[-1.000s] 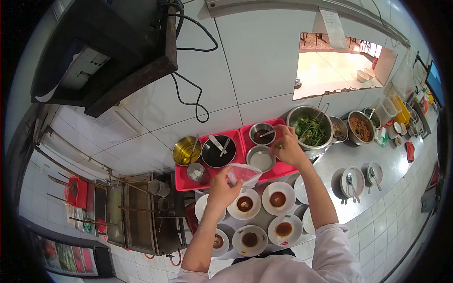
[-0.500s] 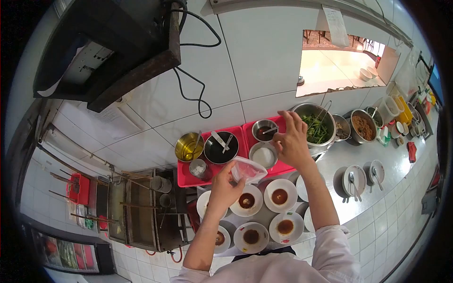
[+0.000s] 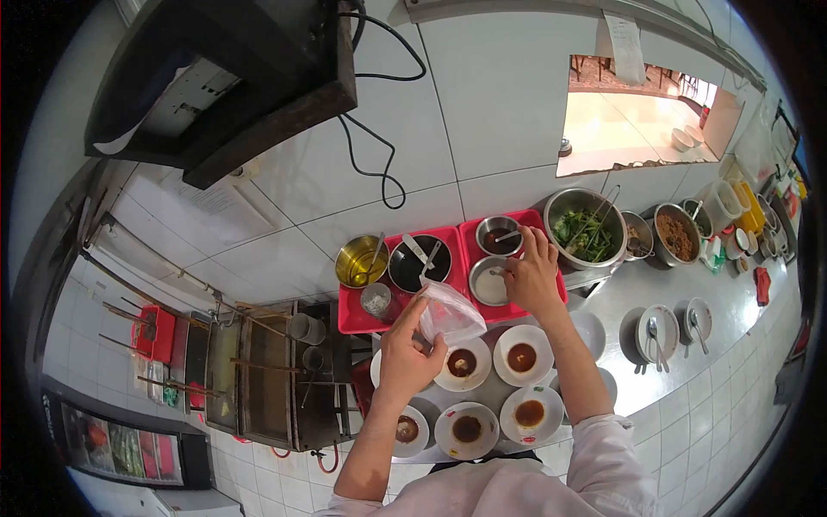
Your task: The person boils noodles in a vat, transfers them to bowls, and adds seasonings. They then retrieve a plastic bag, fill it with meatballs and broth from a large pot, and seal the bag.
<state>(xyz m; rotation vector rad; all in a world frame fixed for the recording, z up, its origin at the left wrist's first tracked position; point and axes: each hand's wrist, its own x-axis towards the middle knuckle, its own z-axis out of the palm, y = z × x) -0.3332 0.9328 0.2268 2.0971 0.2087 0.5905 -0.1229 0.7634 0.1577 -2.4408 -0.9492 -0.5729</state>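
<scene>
The red tray (image 3: 357, 319) carries the steel bowl of white powder (image 3: 488, 283); the right hand (image 3: 532, 274) pinches the spoon there, having dropped from above the greens. Scoop level, carry low. The left hand (image 3: 405, 351) grips the clear plastic bag (image 3: 450, 314), mouth open, over the sauce bowls (image 3: 462, 363)

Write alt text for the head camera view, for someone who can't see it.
Seen from above, the left hand holds a clear plastic bag over white bowls of brown sauce, while the right hand reaches into a steel bowl on a red tray.
</scene>
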